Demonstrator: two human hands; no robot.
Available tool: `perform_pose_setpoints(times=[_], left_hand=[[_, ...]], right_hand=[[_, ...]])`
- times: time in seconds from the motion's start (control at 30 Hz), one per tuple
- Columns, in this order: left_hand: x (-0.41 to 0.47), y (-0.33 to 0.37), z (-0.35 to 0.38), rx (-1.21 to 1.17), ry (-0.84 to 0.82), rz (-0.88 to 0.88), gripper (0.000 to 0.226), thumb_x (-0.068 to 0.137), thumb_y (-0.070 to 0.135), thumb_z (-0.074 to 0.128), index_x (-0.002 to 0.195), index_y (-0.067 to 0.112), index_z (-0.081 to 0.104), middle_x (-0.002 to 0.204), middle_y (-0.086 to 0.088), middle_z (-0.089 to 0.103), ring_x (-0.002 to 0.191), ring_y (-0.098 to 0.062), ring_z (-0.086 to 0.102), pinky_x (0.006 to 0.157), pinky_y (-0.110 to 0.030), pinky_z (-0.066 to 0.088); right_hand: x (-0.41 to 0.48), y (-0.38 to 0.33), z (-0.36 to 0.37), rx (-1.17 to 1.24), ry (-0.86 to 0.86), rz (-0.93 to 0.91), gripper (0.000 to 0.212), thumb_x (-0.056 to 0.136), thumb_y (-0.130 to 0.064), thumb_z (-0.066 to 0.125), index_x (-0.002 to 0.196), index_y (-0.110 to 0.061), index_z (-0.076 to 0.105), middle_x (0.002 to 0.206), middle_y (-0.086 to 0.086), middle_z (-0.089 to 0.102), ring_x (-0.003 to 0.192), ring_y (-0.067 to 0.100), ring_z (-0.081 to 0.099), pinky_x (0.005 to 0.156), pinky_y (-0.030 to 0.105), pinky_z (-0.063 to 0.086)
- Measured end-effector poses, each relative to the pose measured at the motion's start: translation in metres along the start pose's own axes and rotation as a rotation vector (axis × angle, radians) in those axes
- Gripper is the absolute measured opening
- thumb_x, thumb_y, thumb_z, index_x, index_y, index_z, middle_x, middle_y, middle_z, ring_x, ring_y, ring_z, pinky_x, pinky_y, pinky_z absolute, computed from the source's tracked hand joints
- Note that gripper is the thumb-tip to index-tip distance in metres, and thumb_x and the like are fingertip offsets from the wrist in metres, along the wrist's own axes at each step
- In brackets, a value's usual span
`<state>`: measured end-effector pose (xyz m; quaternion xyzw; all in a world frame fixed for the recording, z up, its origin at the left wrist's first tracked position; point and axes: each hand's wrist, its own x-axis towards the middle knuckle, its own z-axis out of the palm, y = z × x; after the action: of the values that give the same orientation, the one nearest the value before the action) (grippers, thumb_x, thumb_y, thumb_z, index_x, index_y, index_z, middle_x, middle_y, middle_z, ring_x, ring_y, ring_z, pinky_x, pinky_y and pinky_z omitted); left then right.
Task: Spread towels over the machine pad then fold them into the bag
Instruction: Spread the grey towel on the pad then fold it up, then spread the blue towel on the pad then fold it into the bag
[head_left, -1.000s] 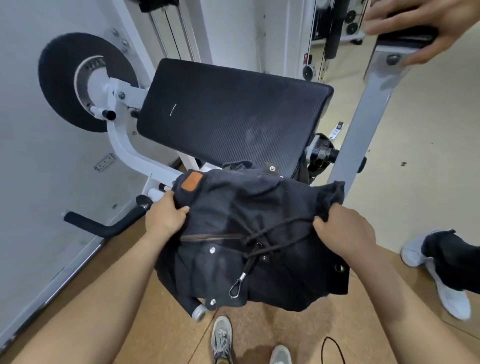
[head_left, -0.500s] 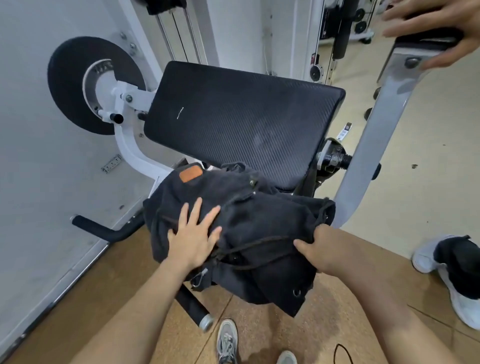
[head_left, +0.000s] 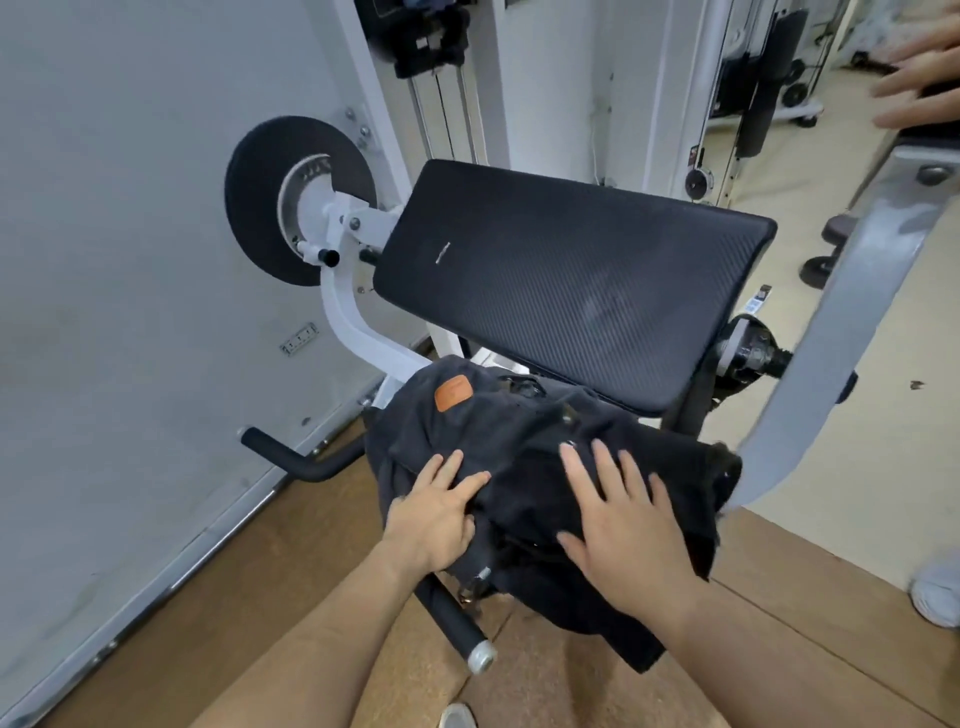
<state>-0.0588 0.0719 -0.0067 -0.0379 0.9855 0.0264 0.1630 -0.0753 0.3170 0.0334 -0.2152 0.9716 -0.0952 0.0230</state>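
Observation:
A black canvas bag (head_left: 524, 431) with a brown leather patch lies slumped on the machine's seat, just below the slanted black machine pad (head_left: 566, 280). My left hand (head_left: 434, 512) rests flat on the bag's left part, fingers spread. Flat on the bag's right part lies my right hand (head_left: 623, 519), fingers apart as well. Neither hand grips the fabric. The pad is bare, and I see no towel anywhere.
A black round roller (head_left: 260, 202) on a white arm sits left of the pad. A grey lever arm (head_left: 841, 332) slants up on the right, with another person's hand (head_left: 924, 88) at its top. Black handles (head_left: 296, 457) stick out low on the left. A white shoe (head_left: 935, 597) stands far right.
Both hands let go of the bag's edges and now lie flat on top of it. The bag has settled lower and more bunched on the seat.

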Motion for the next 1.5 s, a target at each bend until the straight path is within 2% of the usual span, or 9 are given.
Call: perform_pose_setpoints(times=[0.13,0.3,0.4,0.5,0.6,0.83,1.1,1.3,1.5], left_hand=[[-0.011,-0.001,0.001,-0.033,-0.012,0.040,0.062,0.095,0.033,0.040,0.150,0.046,0.012,0.163,0.008,-0.008,0.150,-0.019,-0.010,0.110,-0.052,0.034],[-0.028,-0.027,0.009,-0.088,0.094,0.158,0.056,0.099,0.035,0.038,0.151,0.041,0.019,0.164,0.007,0.001,0.150,-0.014,-0.003,0.116,-0.044,0.026],[-0.037,-0.053,0.003,-0.127,0.070,0.238,0.049,0.099,0.029,0.039,0.147,0.036,0.033,0.163,0.007,0.011,0.149,-0.016,0.008,0.113,-0.042,0.031],[-0.053,-0.096,-0.005,-0.228,0.048,0.253,0.040,0.098,0.026,0.040,0.136,0.031,0.048,0.150,0.006,0.039,0.136,-0.020,0.036,0.102,-0.041,0.043],[-0.077,-0.147,-0.015,-0.381,0.058,0.237,0.026,0.097,0.024,0.040,0.110,0.027,0.062,0.110,0.009,0.064,0.101,-0.017,0.057,0.083,-0.036,0.050],[-0.119,-0.253,-0.072,-0.792,0.281,0.035,0.033,0.098,0.015,0.050,0.094,0.044,0.065,0.088,0.022,0.066,0.084,0.003,0.061,0.071,-0.008,0.043],[-0.103,-0.360,-0.147,-1.035,0.528,-0.092,0.038,0.094,0.011,0.056,0.082,0.045,0.069,0.072,0.015,0.069,0.067,-0.003,0.062,0.059,-0.013,0.045],[-0.038,-0.428,-0.221,-0.880,0.703,-0.005,0.044,0.091,0.003,0.056,0.082,0.045,0.066,0.082,0.026,0.067,0.084,0.003,0.063,0.069,-0.017,0.049],[0.057,-0.480,-0.303,-0.806,0.749,0.118,0.040,0.094,0.009,0.053,0.083,0.045,0.066,0.075,0.014,0.067,0.067,-0.013,0.061,0.066,-0.031,0.052]], right_hand=[[0.001,0.002,0.036,-0.013,-0.208,0.128,0.096,0.095,-0.047,0.047,0.150,-0.012,-0.024,0.164,0.008,0.003,0.151,0.027,0.005,0.120,0.038,0.012],[0.016,-0.019,0.024,-0.102,-0.367,0.244,0.094,0.094,-0.044,0.047,0.152,-0.009,-0.018,0.163,0.004,0.003,0.150,0.026,0.008,0.118,0.037,0.020],[0.022,-0.054,-0.006,-0.179,-0.412,0.391,0.080,0.093,-0.046,0.046,0.153,-0.013,0.005,0.152,0.011,0.029,0.138,0.032,0.033,0.104,0.043,0.036],[0.027,-0.107,-0.041,-0.199,-0.330,0.383,0.039,0.094,-0.044,0.043,0.126,-0.023,0.044,0.127,0.009,0.056,0.115,0.030,0.055,0.084,0.037,0.046],[0.031,-0.169,-0.066,-0.036,-0.265,0.343,0.030,0.093,-0.046,0.048,0.114,-0.027,0.056,0.120,-0.001,0.065,0.112,0.025,0.060,0.083,0.034,0.048],[0.061,-0.307,-0.102,0.525,-0.100,0.039,0.017,0.094,-0.034,0.057,0.107,-0.037,0.067,0.082,-0.008,0.070,0.074,0.006,0.062,0.071,0.023,0.050],[0.159,-0.406,-0.103,0.886,0.056,-0.106,0.018,0.093,-0.020,0.060,0.104,-0.031,0.070,0.082,-0.004,0.071,0.076,0.010,0.068,0.076,0.025,0.055],[0.263,-0.454,-0.098,1.177,0.209,-0.044,0.018,0.094,-0.018,0.060,0.104,-0.029,0.070,0.092,-0.005,0.073,0.078,0.009,0.069,0.075,0.028,0.054],[0.367,-0.488,-0.113,1.323,0.324,0.000,0.020,0.094,-0.017,0.059,0.106,-0.030,0.068,0.097,-0.007,0.072,0.086,0.010,0.068,0.072,0.026,0.055]])
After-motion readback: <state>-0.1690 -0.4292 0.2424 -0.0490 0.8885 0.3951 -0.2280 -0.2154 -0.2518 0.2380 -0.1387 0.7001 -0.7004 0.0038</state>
